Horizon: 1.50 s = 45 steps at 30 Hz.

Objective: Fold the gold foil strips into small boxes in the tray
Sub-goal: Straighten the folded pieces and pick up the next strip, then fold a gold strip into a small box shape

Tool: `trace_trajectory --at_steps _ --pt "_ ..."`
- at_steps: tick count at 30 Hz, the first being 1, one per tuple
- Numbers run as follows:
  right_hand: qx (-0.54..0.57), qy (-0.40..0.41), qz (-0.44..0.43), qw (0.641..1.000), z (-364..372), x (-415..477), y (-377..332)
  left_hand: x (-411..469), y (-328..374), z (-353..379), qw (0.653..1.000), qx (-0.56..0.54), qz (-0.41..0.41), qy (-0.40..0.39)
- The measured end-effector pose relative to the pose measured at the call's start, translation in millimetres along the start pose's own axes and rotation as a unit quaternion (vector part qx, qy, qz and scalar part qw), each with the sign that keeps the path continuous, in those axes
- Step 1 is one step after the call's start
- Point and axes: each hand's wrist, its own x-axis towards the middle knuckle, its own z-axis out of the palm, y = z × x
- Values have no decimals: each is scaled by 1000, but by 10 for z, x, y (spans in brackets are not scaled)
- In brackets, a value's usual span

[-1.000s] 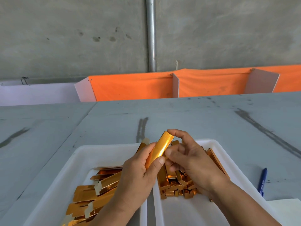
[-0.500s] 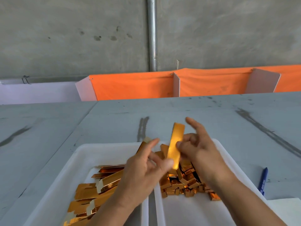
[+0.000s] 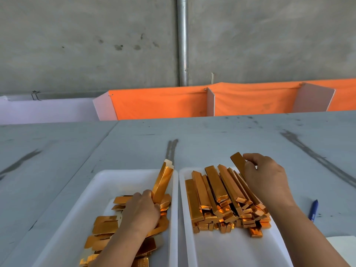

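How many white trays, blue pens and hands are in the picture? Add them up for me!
White trays: 2, the left tray and the right tray.
Blue pens: 1, the blue pen on the table.
Hands: 2, the left hand gripping a gold foil strip, the right hand holding a folded box.
Total: 5.

Light: bright, soft, even daylight.
Shadows: faint and short beneath the foil boxes (image 3: 227,209).
Glare: hot orange glints on their near ends.
Distortion: slight wide-angle stretch at the tabletop (image 3: 212,135) corners.
Focus: sharp throughout.
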Motion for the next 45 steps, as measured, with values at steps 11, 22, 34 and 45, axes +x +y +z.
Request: trace_trajectory --at_steps 11,22,34,45 --pt "-65 -59 -69 994 143 -110 -55 -45 153 -212 987 -125 46 89" --pt "288 -125 -118 942 115 -374 -266 -352 382 -518 856 -462 135 -188" --pt "250 -173 -145 942 246 -498 -306 -466 509 -369 935 -141 315 82" --pt "252 -192 -168 934 261 -481 -275 -427 467 -311 930 -180 313 67"
